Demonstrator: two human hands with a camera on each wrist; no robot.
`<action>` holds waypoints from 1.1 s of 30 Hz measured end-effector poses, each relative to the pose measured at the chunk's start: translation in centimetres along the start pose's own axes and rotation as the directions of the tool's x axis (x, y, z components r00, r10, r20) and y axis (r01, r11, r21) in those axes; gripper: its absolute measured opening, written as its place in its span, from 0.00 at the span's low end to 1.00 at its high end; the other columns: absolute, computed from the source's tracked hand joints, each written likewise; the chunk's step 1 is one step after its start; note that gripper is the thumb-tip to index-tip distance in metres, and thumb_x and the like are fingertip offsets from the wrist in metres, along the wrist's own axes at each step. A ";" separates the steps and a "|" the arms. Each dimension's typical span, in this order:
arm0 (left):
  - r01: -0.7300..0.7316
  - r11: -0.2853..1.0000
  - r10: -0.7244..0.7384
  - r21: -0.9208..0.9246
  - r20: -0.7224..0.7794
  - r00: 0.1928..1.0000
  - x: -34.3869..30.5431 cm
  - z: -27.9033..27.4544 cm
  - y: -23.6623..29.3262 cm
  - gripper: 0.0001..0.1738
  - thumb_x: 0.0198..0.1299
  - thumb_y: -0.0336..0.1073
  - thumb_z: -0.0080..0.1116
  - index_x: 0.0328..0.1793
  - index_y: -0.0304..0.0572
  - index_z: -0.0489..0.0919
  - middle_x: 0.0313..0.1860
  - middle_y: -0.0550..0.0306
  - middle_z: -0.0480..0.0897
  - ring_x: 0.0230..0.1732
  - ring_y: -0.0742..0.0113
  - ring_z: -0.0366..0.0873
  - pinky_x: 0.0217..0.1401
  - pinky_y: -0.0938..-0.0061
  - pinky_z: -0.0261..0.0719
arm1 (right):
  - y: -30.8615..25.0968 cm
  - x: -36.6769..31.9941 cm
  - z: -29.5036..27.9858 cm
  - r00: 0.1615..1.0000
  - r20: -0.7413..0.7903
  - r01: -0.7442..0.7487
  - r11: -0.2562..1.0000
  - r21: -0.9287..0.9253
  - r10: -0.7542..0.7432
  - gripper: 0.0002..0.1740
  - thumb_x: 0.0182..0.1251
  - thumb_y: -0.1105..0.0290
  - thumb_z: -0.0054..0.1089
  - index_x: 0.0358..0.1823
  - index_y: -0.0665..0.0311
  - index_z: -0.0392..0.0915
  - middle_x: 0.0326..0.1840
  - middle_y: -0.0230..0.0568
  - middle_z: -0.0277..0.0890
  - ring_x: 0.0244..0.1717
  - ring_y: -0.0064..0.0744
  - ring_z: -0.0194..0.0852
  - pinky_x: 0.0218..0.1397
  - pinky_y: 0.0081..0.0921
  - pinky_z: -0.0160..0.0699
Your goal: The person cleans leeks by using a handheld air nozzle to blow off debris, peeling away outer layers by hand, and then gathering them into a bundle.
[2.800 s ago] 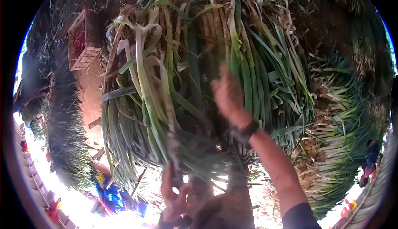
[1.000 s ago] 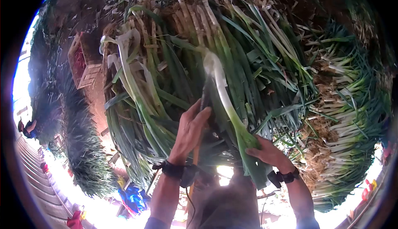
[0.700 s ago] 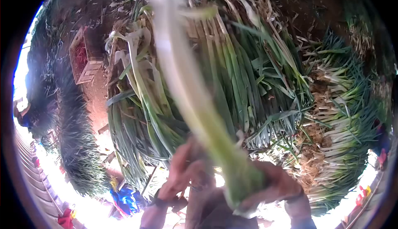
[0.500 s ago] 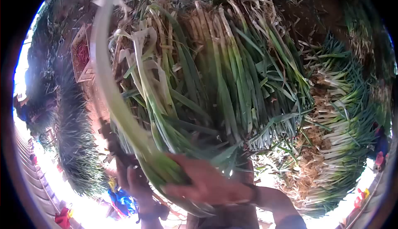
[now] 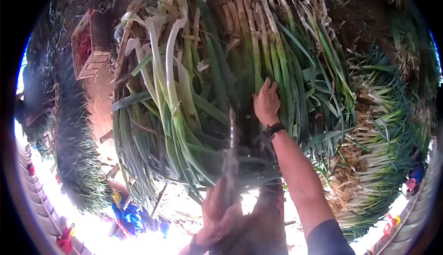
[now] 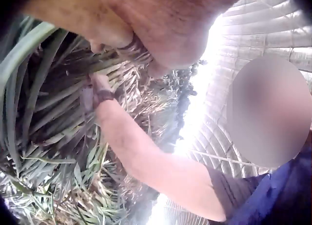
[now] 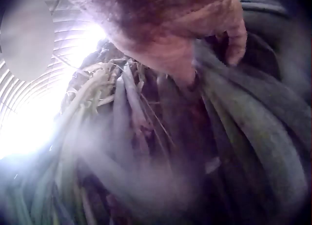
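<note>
My left hand (image 5: 220, 213) is low in the middle of the head view, its fingers curled round a knife (image 5: 232, 133) whose long narrow blade points up, blurred. My right hand (image 5: 267, 102) reaches into the row of untrimmed leeks, its thumb and fingers round the green part of a leek (image 5: 257, 61). In the right wrist view, the right hand (image 7: 175, 35) has thumb and a bent finger on either side of a leek stalk (image 7: 214, 71). Peeled, white-stemmed leeks (image 5: 171, 63) lie on the left of the pile.
A crate (image 5: 92, 47) holding reddish material stands at the back left. Stacked leeks (image 5: 378, 130) with roots and white stems line the right side, and a leafy green row (image 5: 76, 139) runs along the left. Blue material (image 5: 131, 218) lies at the lower left.
My right hand has swung a white-stemmed leek to the left, let it go on the left part of the pile, and moved back to the unpeeled leeks. The left hand still grips the knife.
</note>
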State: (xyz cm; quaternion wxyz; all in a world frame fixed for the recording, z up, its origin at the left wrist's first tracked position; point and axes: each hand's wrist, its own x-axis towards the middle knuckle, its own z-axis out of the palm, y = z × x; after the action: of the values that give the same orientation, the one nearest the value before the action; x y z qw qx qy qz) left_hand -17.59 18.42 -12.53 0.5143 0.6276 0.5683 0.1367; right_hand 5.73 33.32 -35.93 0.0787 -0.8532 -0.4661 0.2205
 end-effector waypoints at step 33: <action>0.220 0.968 -0.244 0.125 0.232 0.942 3.9 12.2 4.7 0.46 0.63 0.44 0.68 0.82 0.36 0.60 0.55 0.33 0.78 0.49 0.32 0.82 0.48 0.49 0.81 | 16.2 -18.4 -17.1 0.786 0.619 -0.462 0.681 0.569 0.016 0.35 0.63 0.69 0.75 0.69 0.69 0.71 0.55 0.44 0.83 0.55 0.29 0.80 0.61 0.28 0.80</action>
State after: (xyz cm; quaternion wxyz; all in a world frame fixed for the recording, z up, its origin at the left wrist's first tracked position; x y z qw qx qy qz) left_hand -4.43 16.55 -15.64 0.5621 0.5925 0.5762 -0.0314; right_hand 17.15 10.31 -20.64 0.2194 -0.7092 -0.2274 0.6303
